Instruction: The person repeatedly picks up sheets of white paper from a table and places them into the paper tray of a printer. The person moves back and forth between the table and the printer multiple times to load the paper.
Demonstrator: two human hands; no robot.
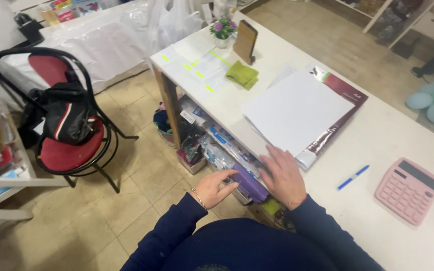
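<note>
My right hand [283,175] lies flat on the white counter [387,135], its fingertips touching the near edge of a stack of white paper sheets [297,110]. The sheets rest on a dark red folder [350,93]. My left hand [216,188] is below the counter edge, fingers spread, touching a purple packet [249,184] on the shelf under the counter. It does not grip the packet. Both arms wear dark blue sleeves, and a thin bracelet is on the left wrist.
A blue pen [353,177] and a pink calculator [408,189] lie right of my hand. Further back are a green cloth [242,74], a brown upright stand [245,41] and a small flower pot [222,31]. A red chair [69,145] with a black bag stands on the left.
</note>
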